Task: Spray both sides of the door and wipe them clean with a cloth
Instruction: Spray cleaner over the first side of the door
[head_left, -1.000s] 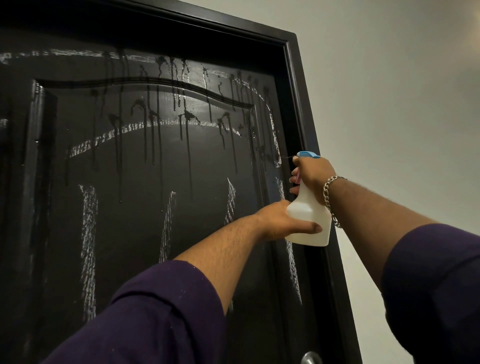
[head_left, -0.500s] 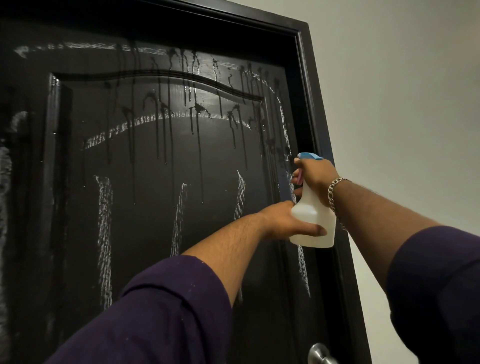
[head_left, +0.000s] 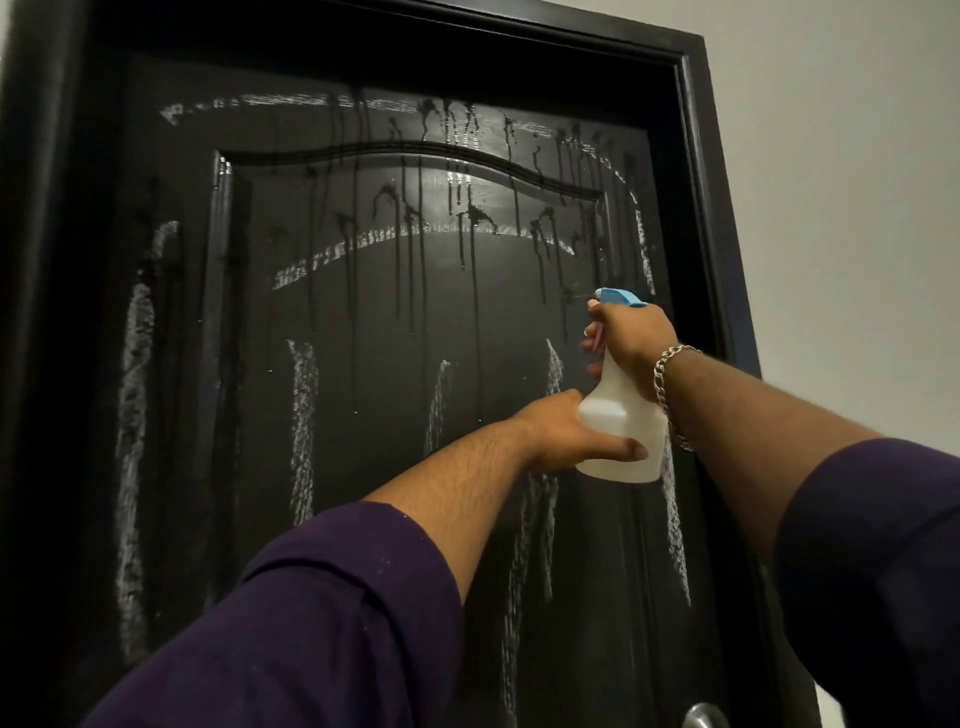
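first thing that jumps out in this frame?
The dark door fills the view, streaked with white chalky marks and wet drips running down its upper panel. At centre right, the right hand grips a white spray bottle by its blue head; the left hand supports its base.

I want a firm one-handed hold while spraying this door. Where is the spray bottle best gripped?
Grip the spray bottle at its narrow neck under the blue head, coming from behind, as the right hand does. The neck fits a closed palm and leaves fingers at the trigger. The wide base, which the left hand steadies, looks too broad.
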